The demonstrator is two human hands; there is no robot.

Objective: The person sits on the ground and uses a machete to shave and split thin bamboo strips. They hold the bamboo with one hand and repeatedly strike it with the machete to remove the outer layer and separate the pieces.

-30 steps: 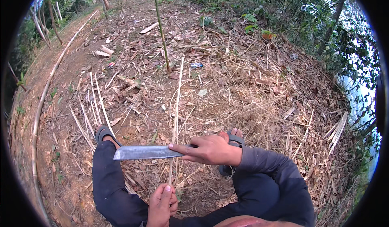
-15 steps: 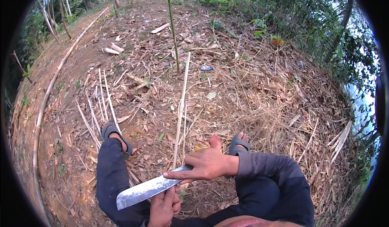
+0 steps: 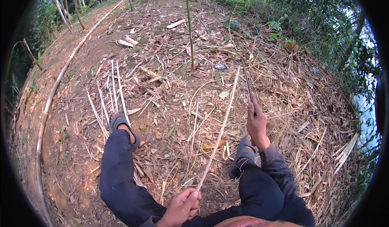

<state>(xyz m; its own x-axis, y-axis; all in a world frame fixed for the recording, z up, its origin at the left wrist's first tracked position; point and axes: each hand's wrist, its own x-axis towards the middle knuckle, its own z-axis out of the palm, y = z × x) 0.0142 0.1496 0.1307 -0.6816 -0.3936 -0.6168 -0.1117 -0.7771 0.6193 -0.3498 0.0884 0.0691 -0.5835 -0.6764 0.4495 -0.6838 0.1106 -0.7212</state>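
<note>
My left hand (image 3: pixel 182 206) is closed around the near end of a long, pale bamboo strip (image 3: pixel 221 134), low in the view between my knees. The strip slants up and away to the right, its far end free. In front of my right knee, my right hand (image 3: pixel 257 123) grips a large broad-bladed knife (image 3: pixel 246 78). Its dark blade points away from me and shows almost edge-on, so it looks thin. Fingers hide the handle. The blade is to the right of the strip, apart from it along most of its length.
Several pale strips (image 3: pixel 114 87) lie beyond my left foot, and more (image 3: pixel 346 152) lie at the far right. A thin green stem (image 3: pixel 189 28) stands upright ahead. A long pole (image 3: pixel 52 93) runs along the left. Dry leaves and shavings cover the sloping ground.
The knife has swung from across my left hand to the right, its blade turning from broadside to edge-on. The strip now leans right, and my left hand has shifted slightly right and down.
</note>
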